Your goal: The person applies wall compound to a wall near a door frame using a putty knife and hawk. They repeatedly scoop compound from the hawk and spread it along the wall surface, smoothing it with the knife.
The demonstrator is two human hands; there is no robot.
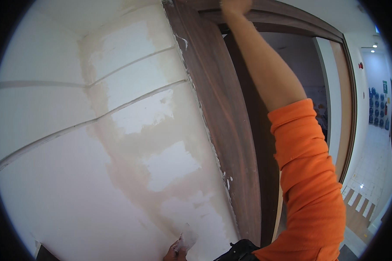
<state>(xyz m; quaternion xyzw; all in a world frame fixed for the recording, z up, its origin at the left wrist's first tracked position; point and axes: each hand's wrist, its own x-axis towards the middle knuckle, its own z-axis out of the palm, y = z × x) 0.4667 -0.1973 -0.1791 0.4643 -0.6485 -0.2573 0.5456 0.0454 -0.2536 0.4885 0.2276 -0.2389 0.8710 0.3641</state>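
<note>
Right hand (235,6) was up at the top of the dark brown wooden door frame (222,113), arm in a rolled-up orange sleeve (307,182) stretched overhead. Hand sat at the pic's top edge, blurred & partly cut off, so couldn't tell its grip. Left hand (175,253) was low by the bottom edge, fingers closed round a small white-smeared scraper (186,239), blade touching the cream wall w/ white filler patches (161,165), just left of the frame. Thru the doorway, a white tiled corridor floor (370,174).

Right hand (235,6) cut off above.
</note>
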